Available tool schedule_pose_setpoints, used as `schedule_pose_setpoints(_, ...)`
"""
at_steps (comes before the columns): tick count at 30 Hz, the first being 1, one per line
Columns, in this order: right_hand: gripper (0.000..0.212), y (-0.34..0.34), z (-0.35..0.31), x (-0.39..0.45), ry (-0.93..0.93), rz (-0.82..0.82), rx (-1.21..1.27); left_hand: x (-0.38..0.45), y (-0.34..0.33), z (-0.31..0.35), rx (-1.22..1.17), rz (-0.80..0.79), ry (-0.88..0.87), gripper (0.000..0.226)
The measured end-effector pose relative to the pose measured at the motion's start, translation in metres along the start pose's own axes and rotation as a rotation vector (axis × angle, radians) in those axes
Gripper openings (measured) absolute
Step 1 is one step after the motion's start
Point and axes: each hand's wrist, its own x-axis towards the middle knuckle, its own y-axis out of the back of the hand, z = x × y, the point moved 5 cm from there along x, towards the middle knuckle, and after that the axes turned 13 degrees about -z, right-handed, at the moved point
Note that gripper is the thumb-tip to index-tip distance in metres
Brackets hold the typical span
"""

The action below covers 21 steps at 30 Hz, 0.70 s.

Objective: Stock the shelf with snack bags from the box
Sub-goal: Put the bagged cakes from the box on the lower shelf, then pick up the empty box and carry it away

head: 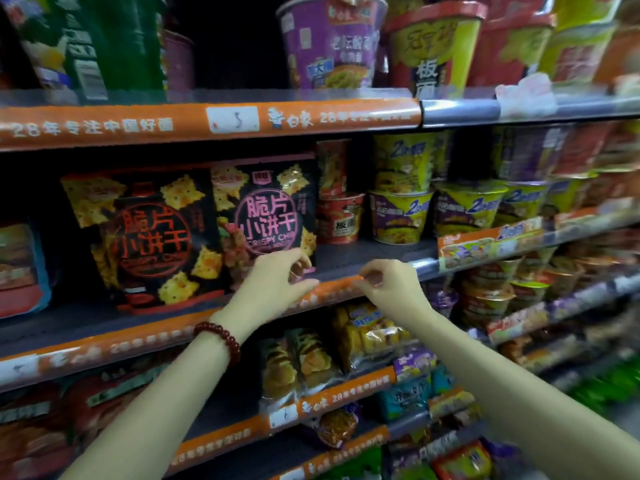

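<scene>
Snack bags stand upright on the middle shelf (363, 252): a black pink-lettered bag (266, 209) reading "CRISPY CH…" just beside a black red-lettered bag (149, 233). Your left hand (273, 282), fingers loosely curled, touches the pink-lettered bag's lower corner; your right hand (391, 284) hovers at the shelf's orange edge strip (332, 289), fingers curled, holding nothing. Noodle cups (398, 216) crowd the right, one marked "板面". The upper strip (104, 128) reads "28年专注中国好面".
</scene>
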Motion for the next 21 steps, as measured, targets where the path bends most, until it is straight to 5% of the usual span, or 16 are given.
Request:
schedule_pose_setpoints(7,0.026,0.033,0.121,-0.057,-0.304,-0.025,-0.028,0.072,-0.120,0.084,-0.057,-0.251,-0.204,0.020)
schedule_pose_setpoints(21,0.026,0.105,0.375,-0.259,-0.945,0.072,-0.009,0.142,-0.388,0.224,-0.131,-0.713,-0.328,0.020)
